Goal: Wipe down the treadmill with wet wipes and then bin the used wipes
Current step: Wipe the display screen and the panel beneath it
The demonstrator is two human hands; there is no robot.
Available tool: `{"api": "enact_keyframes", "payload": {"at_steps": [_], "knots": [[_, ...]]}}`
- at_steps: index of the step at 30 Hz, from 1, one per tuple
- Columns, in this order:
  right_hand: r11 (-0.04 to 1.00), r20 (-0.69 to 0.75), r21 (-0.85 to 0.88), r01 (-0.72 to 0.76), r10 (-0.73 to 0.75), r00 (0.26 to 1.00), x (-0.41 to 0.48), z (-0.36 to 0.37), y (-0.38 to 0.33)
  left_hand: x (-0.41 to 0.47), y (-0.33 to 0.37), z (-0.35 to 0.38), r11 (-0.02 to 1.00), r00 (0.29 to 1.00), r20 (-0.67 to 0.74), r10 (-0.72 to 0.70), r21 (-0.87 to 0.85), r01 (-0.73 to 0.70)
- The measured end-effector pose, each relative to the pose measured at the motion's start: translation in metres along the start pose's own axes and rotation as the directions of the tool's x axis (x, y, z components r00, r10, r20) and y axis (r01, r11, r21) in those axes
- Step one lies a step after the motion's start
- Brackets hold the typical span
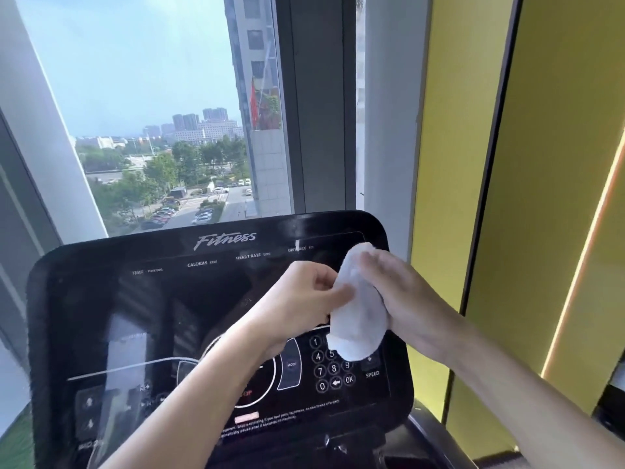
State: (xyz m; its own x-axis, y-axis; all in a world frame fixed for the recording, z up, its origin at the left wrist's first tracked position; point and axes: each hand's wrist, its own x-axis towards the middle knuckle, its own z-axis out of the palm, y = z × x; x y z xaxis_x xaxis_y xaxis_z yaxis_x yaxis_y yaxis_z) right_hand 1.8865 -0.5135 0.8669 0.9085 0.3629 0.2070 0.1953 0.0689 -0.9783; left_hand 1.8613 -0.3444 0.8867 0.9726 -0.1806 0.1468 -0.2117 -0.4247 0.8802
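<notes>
The treadmill's glossy black console (142, 319) fills the lower half of the view, with a number keypad at its right. A white wet wipe (358, 313) hangs in the air just above the console's right side, over the keypad. My left hand (304, 299) pinches the wipe's left edge with curled fingers. From the right, my right hand (402, 296) holds the wipe, its fingers wrapped behind the cloth. The wipe is folded and bunched between both hands.
A tall window (152, 113) with a dark frame stands right behind the console. A yellow wall panel (541, 198) rises close on the right. Part of the treadmill's handrail (426, 431) shows at the lower right.
</notes>
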Motion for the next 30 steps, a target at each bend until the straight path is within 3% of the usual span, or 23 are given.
{"api": "enact_keyframes", "payload": {"at_steps": [2, 3, 5, 8, 11, 12, 14, 15, 16, 17, 19, 22, 25, 27, 30], "knots": [[1.0, 0.194, 0.021, -0.009, 0.005, 0.981, -0.006, -0.014, -0.002, 0.003, -0.001, 0.006, 0.998, 0.997, -0.072, -0.012, -0.057, 0.008], [0.996, 0.209, -0.079, 0.045, -0.027, 0.978, -0.007, -0.02, -0.001, 0.005, -0.001, 0.009, 0.998, 0.996, -0.09, -0.018, -0.068, 0.012], [0.948, 0.079, -0.275, 0.158, -0.141, 0.987, -0.003, -0.031, 0.006, 0.007, 0.0, 0.015, 0.998, 0.995, -0.102, -0.018, -0.062, 0.012], [0.923, -0.118, -0.316, 0.221, -0.269, 0.956, -0.002, -0.041, 0.009, 0.012, 0.004, 0.027, 0.997, 0.988, -0.15, 0.023, -0.072, -0.034], [0.917, -0.042, -0.315, 0.246, -0.272, 0.961, -0.008, -0.051, 0.01, 0.017, 0.009, 0.04, 0.994, 0.974, -0.217, 0.058, -0.08, -0.077], [0.937, -0.002, -0.252, 0.241, -0.25, 0.968, -0.01, -0.056, 0.012, 0.019, 0.009, 0.044, 0.994, 0.969, -0.238, 0.064, -0.07, -0.083], [0.982, 0.076, 0.09, 0.168, -0.175, 0.982, -0.015, -0.065, 0.016, 0.024, 0.01, 0.053, 0.994, 0.96, -0.273, 0.066, -0.061, -0.086], [0.953, 0.117, 0.286, 0.096, -0.134, 0.984, -0.019, -0.067, 0.015, 0.026, 0.01, 0.058, 0.993, 0.96, -0.274, 0.06, -0.083, -0.086], [0.929, 0.107, 0.365, 0.066, -0.112, 0.988, -0.021, -0.068, 0.018, 0.026, 0.011, 0.063, 0.991, 0.967, -0.252, 0.048, -0.112, -0.079], [0.951, 0.046, 0.299, 0.085, -0.103, 0.994, -0.021, -0.069, 0.022, 0.026, 0.013, 0.069, 0.99, 0.977, -0.211, 0.04, -0.123, -0.067], [0.987, -0.174, -0.072, 0.145, -0.156, 0.972, -0.018, -0.068, 0.035, 0.027, 0.015, 0.08, 0.994, 0.984, -0.169, 0.056, -0.08, -0.071], [0.914, -0.344, -0.358, 0.19, -0.318, 0.884, -0.013, -0.064, 0.052, 0.031, 0.013, 0.094, 0.994, 0.948, -0.302, 0.104, 0.048, -0.094], [0.772, -0.342, -0.555, 0.311, -0.553, 0.76, -0.014, -0.063, 0.066, 0.038, 0.008, 0.104, 0.997, 0.913, -0.401, 0.078, 0.055, -0.06], [0.63, -0.218, -0.651, 0.424, -0.69, 0.691, -0.015, -0.062, 0.072, 0.041, 0.007, 0.107, 0.998, 0.898, -0.437, 0.044, 0.052, -0.023], [0.557, -0.116, -0.694, 0.457, -0.713, 0.692, -0.013, -0.069, 0.083, 0.045, 0.008, 0.106, 0.994, 0.947, -0.321, -0.01, -0.104, -0.025]]}}
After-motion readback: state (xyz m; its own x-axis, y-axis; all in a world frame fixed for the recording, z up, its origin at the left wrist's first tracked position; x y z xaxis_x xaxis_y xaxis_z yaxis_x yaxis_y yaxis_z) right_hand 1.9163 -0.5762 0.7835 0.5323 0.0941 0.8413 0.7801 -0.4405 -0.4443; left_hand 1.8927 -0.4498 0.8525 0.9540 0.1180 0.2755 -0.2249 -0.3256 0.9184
